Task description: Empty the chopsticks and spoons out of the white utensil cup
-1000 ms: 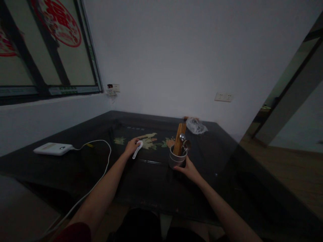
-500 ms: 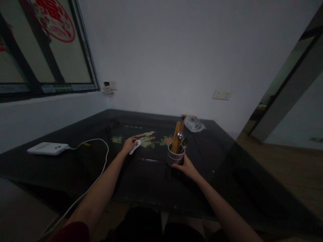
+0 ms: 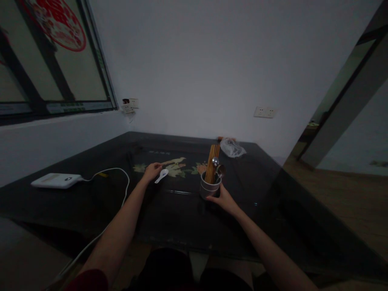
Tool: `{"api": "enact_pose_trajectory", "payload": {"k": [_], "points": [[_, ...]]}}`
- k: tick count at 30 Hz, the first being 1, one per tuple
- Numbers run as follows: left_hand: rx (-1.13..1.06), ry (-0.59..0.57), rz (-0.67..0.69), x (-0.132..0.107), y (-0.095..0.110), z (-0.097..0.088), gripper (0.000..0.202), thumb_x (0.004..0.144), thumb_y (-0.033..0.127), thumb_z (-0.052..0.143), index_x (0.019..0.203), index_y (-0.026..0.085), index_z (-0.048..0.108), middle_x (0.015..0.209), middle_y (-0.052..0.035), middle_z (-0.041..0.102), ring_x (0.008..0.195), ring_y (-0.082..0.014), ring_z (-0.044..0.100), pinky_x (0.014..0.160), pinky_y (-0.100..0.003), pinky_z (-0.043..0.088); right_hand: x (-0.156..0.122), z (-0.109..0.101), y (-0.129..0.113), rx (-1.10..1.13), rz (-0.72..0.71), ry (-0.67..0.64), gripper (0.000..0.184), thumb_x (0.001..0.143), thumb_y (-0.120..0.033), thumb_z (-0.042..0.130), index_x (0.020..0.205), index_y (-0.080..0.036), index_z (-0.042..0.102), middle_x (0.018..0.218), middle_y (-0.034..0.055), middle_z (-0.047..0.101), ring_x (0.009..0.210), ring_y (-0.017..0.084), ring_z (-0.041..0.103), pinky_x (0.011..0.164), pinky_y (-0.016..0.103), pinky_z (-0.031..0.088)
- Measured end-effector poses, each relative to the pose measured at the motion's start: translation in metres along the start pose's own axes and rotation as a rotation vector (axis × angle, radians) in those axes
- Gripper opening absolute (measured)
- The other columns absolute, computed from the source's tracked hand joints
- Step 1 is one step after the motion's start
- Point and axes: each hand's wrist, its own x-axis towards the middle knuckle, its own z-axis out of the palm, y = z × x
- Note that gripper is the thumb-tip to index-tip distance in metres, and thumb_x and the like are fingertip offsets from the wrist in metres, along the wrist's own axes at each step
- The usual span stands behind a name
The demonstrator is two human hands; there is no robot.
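View across the dark table [image 3: 182,226]. Right hand [image 3: 223,199] is curled against the near side of the metal cup [image 3: 209,189], steadying it. Chopsticks [image 3: 211,163] and metal spoons [image 3: 218,167] already stand upright in it. Left of the cup and slightly beyond, the left hand [image 3: 151,171] pinches a white spoon [image 3: 161,176]. The spoon is not yet in the cup, so the gathering looks part-done. Its long axis runs diagonally, bowl toward the cup, handle toward the person. Beyond the cup: plastic bag [image 3: 232,148].
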Motion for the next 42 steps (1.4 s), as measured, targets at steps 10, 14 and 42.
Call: {"api": "enact_pose_trajectory", "payload": {"k": [10, 14, 42], "points": [[-0.509, 0.344, 0.256, -0.03, 0.095, -0.019, 0.024, 0.081, 0.028, 0.048, 0.095, 0.014, 0.061, 0.085, -0.0046, 0.064, 0.075, -0.0146, 0.061, 0.074, -0.028, 0.049, 0.0, 0.001, 0.0, 0.025, -0.018, 0.002, 0.086, 0.06, -0.03, 0.081, 0.133, -0.022, 0.037, 0.134, 0.0113, 0.051, 0.125, 0.026, 0.047, 0.108, 0.045, 0.033], [-0.579, -0.104, 0.373, -0.048, 0.149, 0.022, 0.029, 0.079, 0.034, 0.056, 0.1, 0.015, 0.06, 0.091, -0.0052, 0.066, 0.082, -0.0156, 0.062, 0.076, -0.029, 0.05, 0.0, 0.002, 0.0, 0.068, -0.029, -0.004, 0.087, 0.06, -0.029, 0.081, 0.134, -0.022, 0.036, 0.134, 0.0115, 0.051, 0.124, 0.027, 0.048, 0.107, 0.046, 0.033], [-0.535, -0.15, 0.371, -0.072, 0.195, 0.08, 0.012, 0.082, 0.026, 0.057, 0.086, 0.016, 0.062, 0.089, -0.0072, 0.072, 0.083, -0.0205, 0.068, 0.073, -0.029, 0.053, 0.001, 0.002, 0.001, 0.025, -0.038, 0.019, 0.092, 0.059, -0.029, 0.081, 0.137, -0.022, 0.034, 0.139, 0.0119, 0.046, 0.126, 0.027, 0.046, 0.107, 0.046, 0.033]]}}
